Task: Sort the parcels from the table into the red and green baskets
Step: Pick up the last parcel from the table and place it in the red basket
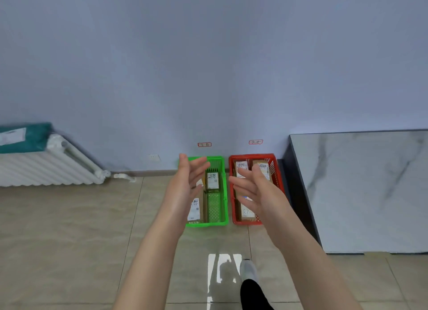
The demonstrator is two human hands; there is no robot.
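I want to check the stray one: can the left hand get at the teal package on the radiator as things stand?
Probably not from here. The left hand is open, and nothing covers the teal package on the radiator, but it lies far to the left; a step seems needed.

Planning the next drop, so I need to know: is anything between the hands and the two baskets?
Nothing visible does. The open left hand hangs in front of the green basket, the open right hand in front of the red basket; both baskets are open on top.
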